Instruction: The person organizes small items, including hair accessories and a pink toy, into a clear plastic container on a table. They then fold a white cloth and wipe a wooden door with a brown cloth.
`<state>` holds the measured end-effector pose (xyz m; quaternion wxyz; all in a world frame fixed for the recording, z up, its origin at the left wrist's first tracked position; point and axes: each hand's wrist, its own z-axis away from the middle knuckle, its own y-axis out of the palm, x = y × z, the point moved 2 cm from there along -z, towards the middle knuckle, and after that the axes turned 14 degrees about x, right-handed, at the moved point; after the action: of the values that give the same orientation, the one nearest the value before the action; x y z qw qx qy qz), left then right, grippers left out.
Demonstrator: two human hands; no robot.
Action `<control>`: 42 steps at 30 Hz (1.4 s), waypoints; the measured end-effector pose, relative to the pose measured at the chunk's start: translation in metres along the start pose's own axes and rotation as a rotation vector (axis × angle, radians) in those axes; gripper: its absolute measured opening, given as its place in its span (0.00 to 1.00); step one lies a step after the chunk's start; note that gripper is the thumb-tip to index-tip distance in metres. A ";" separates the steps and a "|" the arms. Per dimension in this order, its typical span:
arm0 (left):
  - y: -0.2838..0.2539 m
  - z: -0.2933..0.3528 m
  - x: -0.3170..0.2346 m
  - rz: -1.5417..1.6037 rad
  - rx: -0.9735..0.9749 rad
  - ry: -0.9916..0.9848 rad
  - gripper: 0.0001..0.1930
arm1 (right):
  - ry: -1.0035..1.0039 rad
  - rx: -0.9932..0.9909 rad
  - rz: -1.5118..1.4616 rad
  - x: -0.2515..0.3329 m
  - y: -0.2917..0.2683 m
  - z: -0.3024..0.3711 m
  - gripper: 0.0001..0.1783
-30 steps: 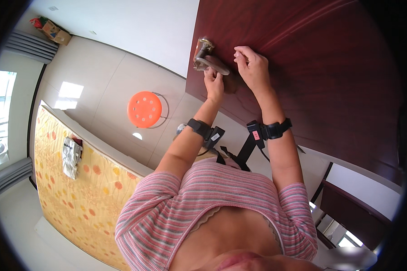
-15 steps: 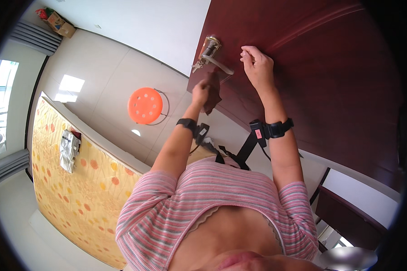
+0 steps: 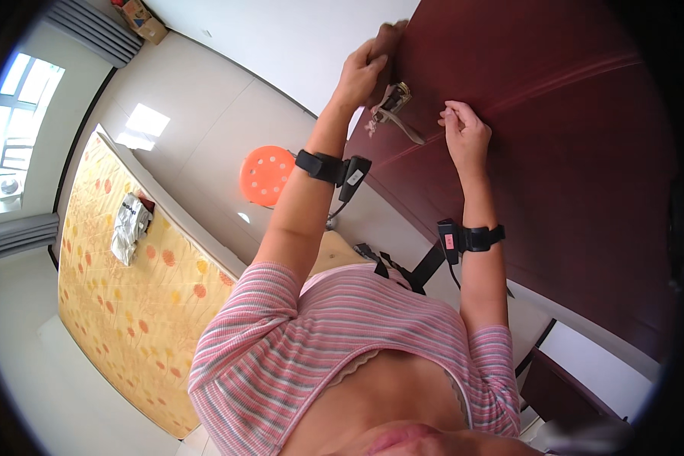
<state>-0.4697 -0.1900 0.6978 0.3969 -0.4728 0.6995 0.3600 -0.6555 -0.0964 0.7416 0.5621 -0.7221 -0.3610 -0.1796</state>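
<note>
A dark brown cloth (image 3: 384, 67) is bunched in my left hand (image 3: 359, 77), whose fingers are wrapped round it. The hand presses it at the edge of the dark red door (image 3: 570, 152), above the lock. Just below is the metal lever handle (image 3: 403, 125), with a small bunch of keys (image 3: 372, 123) hanging by its lock plate. My right hand (image 3: 467, 137) is to the right of the handle, close to the door panel. Its fingers are curled in, and nothing shows in them.
An orange round stool (image 3: 266, 175) stands on the tiled floor to the left. Beyond it is a bed with a yellow flowered cover (image 3: 121, 319), a folded grey-white garment (image 3: 131, 228) lying on it. A cardboard box (image 3: 146, 21) sits in the far corner.
My left hand has carried the brown cloth upward, from below the lever handle to the door edge above the lock. The right hand stays curled near the door. The view has shifted slightly.
</note>
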 end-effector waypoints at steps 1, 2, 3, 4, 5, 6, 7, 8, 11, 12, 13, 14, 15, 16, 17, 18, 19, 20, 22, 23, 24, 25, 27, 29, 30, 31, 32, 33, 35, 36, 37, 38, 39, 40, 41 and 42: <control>0.000 -0.007 -0.009 -0.033 0.032 0.029 0.14 | 0.001 0.006 -0.003 0.002 0.001 -0.001 0.07; -0.002 -0.013 -0.019 -0.017 0.050 0.068 0.13 | 0.004 0.008 -0.004 0.002 0.001 -0.002 0.07; -0.002 -0.018 -0.031 -0.005 0.059 0.108 0.12 | 0.009 0.009 0.000 0.002 0.000 -0.002 0.07; 0.001 -0.024 -0.042 0.007 0.068 0.147 0.11 | 0.004 0.003 -0.011 0.002 0.000 -0.003 0.07; 0.003 -0.026 -0.054 0.059 0.057 0.207 0.10 | -0.004 0.002 -0.024 0.002 0.001 -0.003 0.07; 0.004 -0.027 -0.051 0.027 0.061 0.192 0.10 | -0.013 0.000 -0.037 0.002 0.001 -0.003 0.07; 0.004 -0.030 -0.045 -0.006 0.066 0.178 0.10 | -0.001 -0.003 -0.033 0.001 0.000 -0.003 0.07; 0.001 -0.032 -0.038 -0.039 0.068 0.164 0.10 | 0.010 -0.003 -0.030 0.002 -0.001 -0.003 0.07; -0.005 -0.017 -0.002 -0.167 0.070 0.046 0.10 | 0.016 -0.009 -0.020 0.001 0.001 -0.005 0.07; -0.009 -0.012 0.020 -0.151 0.064 0.038 0.10 | 0.008 -0.004 -0.017 0.001 0.003 -0.008 0.07; -0.012 -0.003 0.043 0.023 0.094 -0.105 0.11 | 0.005 -0.012 -0.040 0.001 0.004 -0.009 0.07; -0.004 0.010 0.046 0.153 0.103 -0.209 0.16 | 0.012 -0.014 -0.062 -0.003 0.004 -0.006 0.07; -0.007 0.016 0.051 0.106 0.147 -0.228 0.16 | 0.026 -0.023 -0.076 -0.004 0.004 -0.005 0.08; -0.009 0.021 0.055 0.061 0.190 -0.247 0.16 | 0.031 -0.015 -0.048 -0.001 0.001 -0.003 0.08; -0.007 0.024 0.057 0.075 0.170 -0.234 0.15 | 0.055 -0.029 -0.058 -0.006 0.000 -0.001 0.08; -0.007 0.029 0.056 0.084 0.148 -0.219 0.15 | 0.077 -0.043 -0.071 -0.007 0.001 0.000 0.08; -0.015 0.034 0.055 0.005 0.102 -0.242 0.14 | 0.086 -0.030 -0.054 -0.005 0.004 -0.001 0.08; -0.024 0.045 0.057 0.062 0.014 -0.205 0.14 | 0.100 -0.027 -0.030 -0.002 0.004 -0.003 0.08; -0.039 0.064 0.063 0.188 -0.125 -0.101 0.16 | 0.101 -0.019 -0.073 -0.004 0.004 -0.002 0.08; -0.048 0.076 0.067 0.323 -0.326 -0.144 0.16 | 0.090 -0.018 -0.102 -0.007 0.005 -0.003 0.08; -0.059 0.090 0.072 0.462 -0.524 -0.187 0.16 | 0.078 -0.017 -0.127 -0.008 0.004 -0.005 0.08; -0.072 0.107 0.079 0.480 -0.568 -0.172 0.18 | 0.080 -0.004 -0.096 -0.007 0.004 -0.008 0.09; -0.092 0.142 0.076 0.565 -0.629 -0.179 0.20 | 0.078 0.003 -0.066 -0.002 0.003 -0.009 0.09; -0.100 0.180 0.069 0.630 -0.698 -0.211 0.20 | 0.062 0.016 -0.065 -0.001 0.003 -0.009 0.09; -0.108 0.200 0.073 0.618 -0.750 -0.220 0.20 | 0.050 0.018 -0.109 -0.006 0.005 -0.011 0.09; -0.110 0.218 0.072 0.568 -0.830 -0.257 0.19 | 0.052 0.012 -0.159 -0.009 0.004 -0.012 0.10; -0.116 0.237 0.077 0.569 -0.865 -0.294 0.18 | 0.052 0.014 -0.212 -0.008 0.005 -0.012 0.10; -0.115 0.250 0.070 0.542 -0.871 -0.310 0.18 | 0.054 0.013 -0.227 -0.008 0.007 -0.013 0.10; -0.113 0.270 0.055 0.533 -0.903 -0.307 0.16 | 0.046 0.002 -0.244 -0.008 0.011 -0.013 0.10; -0.114 0.275 0.048 0.551 -0.933 -0.284 0.15 | 0.035 0.005 -0.260 -0.004 0.017 -0.017 0.10; -0.118 0.279 0.045 0.564 -0.947 -0.228 0.15 | -0.003 0.017 -0.205 0.001 0.022 -0.019 0.10; -0.119 0.280 0.037 0.566 -0.958 -0.207 0.16 | -0.042 0.026 -0.147 0.010 0.027 -0.020 0.09; -0.118 0.278 0.029 0.567 -0.987 -0.215 0.17 | -0.043 0.032 -0.116 0.016 0.029 -0.023 0.09; -0.119 0.276 0.021 0.569 -1.015 -0.224 0.18 | -0.034 0.040 -0.090 0.016 0.031 -0.025 0.09; -0.120 0.273 0.012 0.587 -1.012 -0.196 0.19 | -0.054 0.046 -0.112 0.020 0.030 -0.028 0.09; -0.120 0.271 0.006 0.609 -1.006 -0.169 0.20 | -0.072 0.050 -0.128 0.029 0.029 -0.030 0.09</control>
<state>-0.2989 0.0102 0.5618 0.0571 -0.3508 0.5131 0.7813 -0.6106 -0.1185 0.7497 0.5540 -0.6892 -0.4310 -0.1801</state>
